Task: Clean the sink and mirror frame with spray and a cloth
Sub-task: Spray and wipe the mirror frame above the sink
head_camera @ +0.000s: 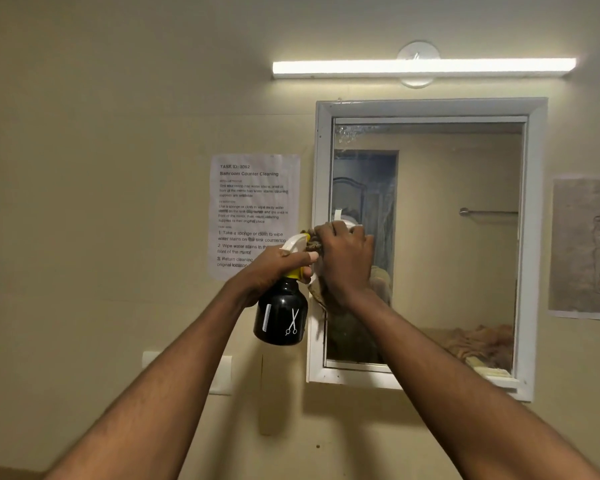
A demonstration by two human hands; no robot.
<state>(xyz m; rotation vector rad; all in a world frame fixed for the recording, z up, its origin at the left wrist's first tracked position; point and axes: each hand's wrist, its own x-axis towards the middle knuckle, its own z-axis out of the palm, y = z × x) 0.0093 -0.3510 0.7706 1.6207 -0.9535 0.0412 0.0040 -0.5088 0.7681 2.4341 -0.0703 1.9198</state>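
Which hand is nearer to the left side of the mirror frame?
Right. The right hand presses the cloth against the mirror frame, while the left hand holds the spray bottle just left of it.

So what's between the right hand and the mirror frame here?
In the head view, a brown cloth sits under the right hand, pressed against the left side of the white mirror frame.
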